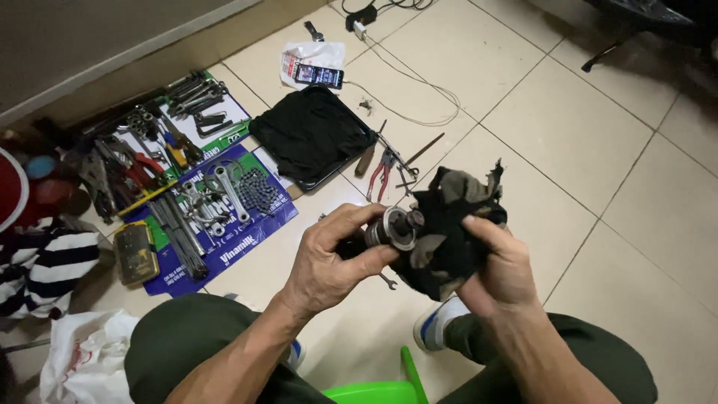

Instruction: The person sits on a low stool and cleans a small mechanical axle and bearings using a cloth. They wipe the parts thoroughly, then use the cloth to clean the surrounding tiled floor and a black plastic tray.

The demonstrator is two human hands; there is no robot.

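Note:
My left hand [333, 258] grips a round metal part [393, 228] with a silvery ring and a dark axle end, held over the tiled floor in front of my knees. My right hand [497, 269] clutches a ragged dark cloth [449, 224] that is bunched against the right side of the part. The cloth hides the far side of the part.
Wrenches, pliers and a bicycle chain [258, 191] lie on blue plastic sheets [247, 239] at the left. A black tray [310, 135] holds a dark cloth. Red-handled pliers [381, 172] and a screwdriver lie beyond my hands. A phone [318, 75] and cables sit farther back. A green stool edge [374, 389] lies below.

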